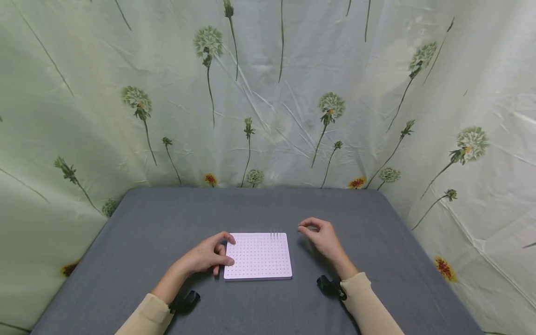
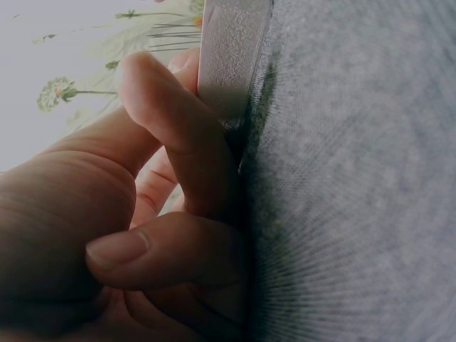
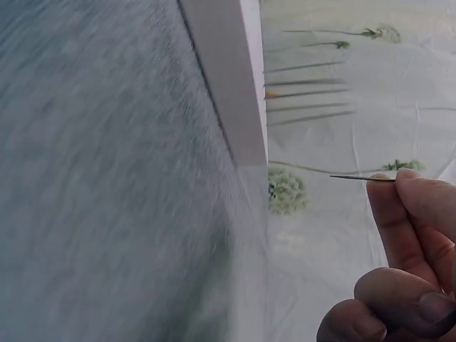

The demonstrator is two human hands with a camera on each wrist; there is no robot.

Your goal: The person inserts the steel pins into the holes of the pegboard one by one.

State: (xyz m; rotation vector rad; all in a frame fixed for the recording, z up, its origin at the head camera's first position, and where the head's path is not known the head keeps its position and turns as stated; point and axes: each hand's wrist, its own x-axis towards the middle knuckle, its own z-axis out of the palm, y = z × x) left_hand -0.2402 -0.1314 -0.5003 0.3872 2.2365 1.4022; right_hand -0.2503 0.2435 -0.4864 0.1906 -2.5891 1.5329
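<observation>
A pale pink-white board (image 1: 257, 260) with rows of small holes lies flat on the grey table. My left hand (image 1: 203, 256) holds it by its left side, index finger and thumb over the top surface and other fingers bent beside the edge. Several thin needles (image 1: 275, 236) stand upright near the board's far right corner. To the right of the board and above the table, my right hand (image 1: 324, 239) pinches a needle (image 3: 356, 177) between thumb and index finger. In the right wrist view its thin tip points toward the board's side; the other end is hidden by the fingers.
Grey cloth covers the table (image 1: 188, 209). A pale curtain (image 1: 268, 153) printed with dandelions hangs behind the table and along both sides. Black straps with small devices sit on both wrists, close to the tabletop.
</observation>
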